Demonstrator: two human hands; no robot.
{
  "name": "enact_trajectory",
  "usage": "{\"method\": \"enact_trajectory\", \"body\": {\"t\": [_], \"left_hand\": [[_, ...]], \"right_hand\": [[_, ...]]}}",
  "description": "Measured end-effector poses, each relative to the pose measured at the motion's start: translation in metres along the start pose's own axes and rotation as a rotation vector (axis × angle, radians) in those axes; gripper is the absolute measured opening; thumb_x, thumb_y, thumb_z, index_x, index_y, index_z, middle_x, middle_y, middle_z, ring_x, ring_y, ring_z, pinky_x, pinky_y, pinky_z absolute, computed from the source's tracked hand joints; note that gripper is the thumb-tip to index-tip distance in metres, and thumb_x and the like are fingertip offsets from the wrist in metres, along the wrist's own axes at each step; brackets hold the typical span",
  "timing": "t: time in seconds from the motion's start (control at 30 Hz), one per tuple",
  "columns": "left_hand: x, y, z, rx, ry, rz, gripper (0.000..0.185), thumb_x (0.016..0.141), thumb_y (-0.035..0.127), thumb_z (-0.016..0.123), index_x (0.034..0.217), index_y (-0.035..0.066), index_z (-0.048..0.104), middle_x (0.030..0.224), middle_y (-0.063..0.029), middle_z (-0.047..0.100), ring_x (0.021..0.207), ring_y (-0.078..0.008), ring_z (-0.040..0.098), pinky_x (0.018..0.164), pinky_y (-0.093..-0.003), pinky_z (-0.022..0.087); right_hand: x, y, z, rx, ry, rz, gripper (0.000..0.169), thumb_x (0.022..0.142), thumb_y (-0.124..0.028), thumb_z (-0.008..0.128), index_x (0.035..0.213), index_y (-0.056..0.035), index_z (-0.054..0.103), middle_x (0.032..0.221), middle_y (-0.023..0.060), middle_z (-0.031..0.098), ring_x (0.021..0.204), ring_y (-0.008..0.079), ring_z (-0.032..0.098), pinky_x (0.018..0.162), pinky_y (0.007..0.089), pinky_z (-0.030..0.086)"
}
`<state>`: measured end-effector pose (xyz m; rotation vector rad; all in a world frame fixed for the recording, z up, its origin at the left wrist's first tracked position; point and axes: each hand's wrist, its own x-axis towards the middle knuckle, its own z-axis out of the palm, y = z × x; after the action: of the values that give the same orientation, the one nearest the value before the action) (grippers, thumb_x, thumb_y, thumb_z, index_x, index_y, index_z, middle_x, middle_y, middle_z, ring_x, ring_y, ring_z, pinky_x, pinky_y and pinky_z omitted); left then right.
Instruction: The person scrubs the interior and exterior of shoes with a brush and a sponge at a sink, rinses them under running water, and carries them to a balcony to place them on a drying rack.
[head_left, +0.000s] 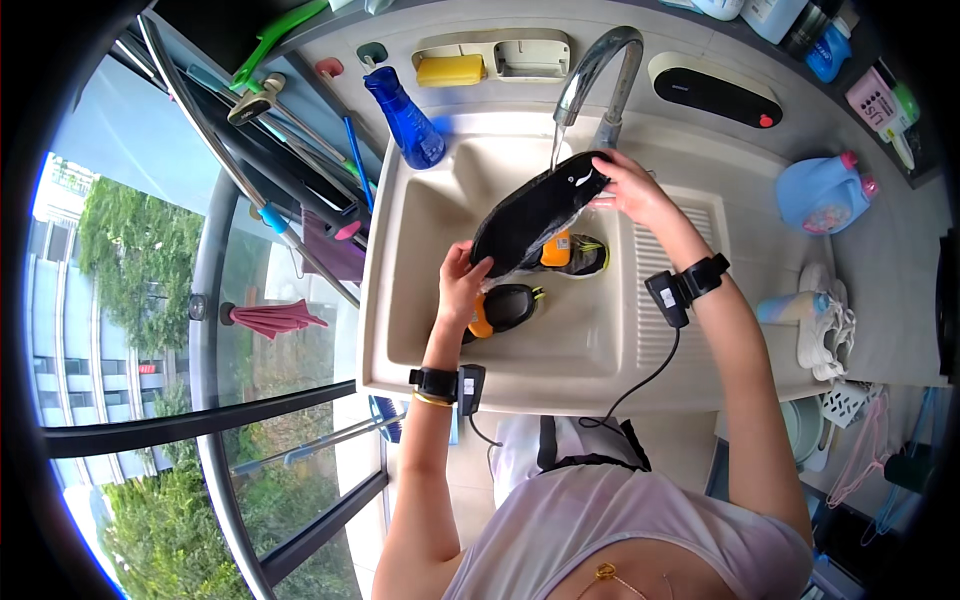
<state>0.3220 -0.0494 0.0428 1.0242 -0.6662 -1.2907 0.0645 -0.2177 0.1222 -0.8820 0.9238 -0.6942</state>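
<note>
A wet black insole (536, 214) with a small white mark is stretched slantwise over the laundry sink (517, 351). My left hand (459, 281) pinches its lower end, while my right hand (630, 187) grips the upper end. Water runs from the chrome faucet (600, 75) down to the insole's far edge. Below it in the basin lies a dark shoe (589, 256) with yellow-green trim and an orange piece on it, partly covered by the insole. Another dark shoe (510, 307), also with an orange piece, is partly behind my left hand and wrist.
A blue spray bottle (409, 124) stands at the sink's back left corner. Right of the basin is a ribbed washboard (671, 337). Farther right are a light-blue detergent jug (817, 193) and white shoes (825, 330). A yellow sponge (450, 70) sits in the wall holder. Cables hang from both wrist straps.
</note>
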Motion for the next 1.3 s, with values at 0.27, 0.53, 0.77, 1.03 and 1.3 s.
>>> {"method": "enact_trajectory", "body": {"t": [0.27,0.53,0.77,1.03,1.3], "left_hand": [[0.017,0.001,0.014,0.252,0.199,0.31,0.022,0.078,-0.011,0.057,0.092,0.006,0.057,0.132,-0.0108,0.042,0.096,-0.0135,0.055,0.078,-0.0233,0.046],[0.006,0.007,-0.01,0.327,0.077,0.343,0.027,0.076,-0.014,0.057,0.096,0.005,0.058,0.136,-0.0128,0.037,0.101,-0.0142,0.053,0.079,-0.0236,0.045],[-0.017,0.02,-0.033,-0.088,0.043,0.058,0.03,0.072,-0.01,0.046,0.098,0.002,0.056,0.1,-0.0043,0.052,0.092,-0.0127,0.05,0.082,-0.0236,0.037],[-0.006,0.02,-0.019,-0.059,0.149,0.106,0.036,0.085,-0.006,0.048,0.118,0.008,0.042,0.111,-0.0078,0.051,0.098,-0.0163,0.052,0.078,-0.0284,0.046],[0.023,0.002,0.036,-0.031,-0.108,-0.278,0.03,0.082,0.002,0.06,0.11,0.002,0.048,0.1,-0.0058,0.057,0.09,-0.0126,0.057,0.074,-0.0257,0.049]], "right_hand": [[-0.025,-0.018,-0.013,0.159,-0.202,0.092,0.041,0.087,-0.012,0.044,0.127,-0.0115,0.042,0.112,0.0155,0.055,0.096,0.0331,0.058,0.087,0.0435,0.049],[0.0,0.003,-0.001,0.088,-0.146,-0.014,0.019,0.083,-0.007,0.057,0.101,-0.0095,0.052,0.095,0.0048,0.057,0.089,0.0169,0.058,0.08,0.0343,0.05],[0.01,0.001,0.039,-0.062,-0.222,-0.099,0.036,0.077,0.001,0.046,0.112,-0.0023,0.053,0.1,0.0064,0.058,0.093,0.0142,0.058,0.082,0.0299,0.049],[0.011,-0.011,0.051,-0.036,-0.251,-0.291,0.029,0.076,-0.004,0.047,0.102,-0.0015,0.059,0.093,0.0047,0.06,0.081,0.0105,0.057,0.069,0.0233,0.048],[-0.047,-0.066,0.024,-0.456,-0.01,-0.646,0.025,0.075,0.004,0.049,0.098,0.0024,0.06,0.095,0.0047,0.061,0.093,0.0124,0.056,0.085,0.0246,0.043]]}}
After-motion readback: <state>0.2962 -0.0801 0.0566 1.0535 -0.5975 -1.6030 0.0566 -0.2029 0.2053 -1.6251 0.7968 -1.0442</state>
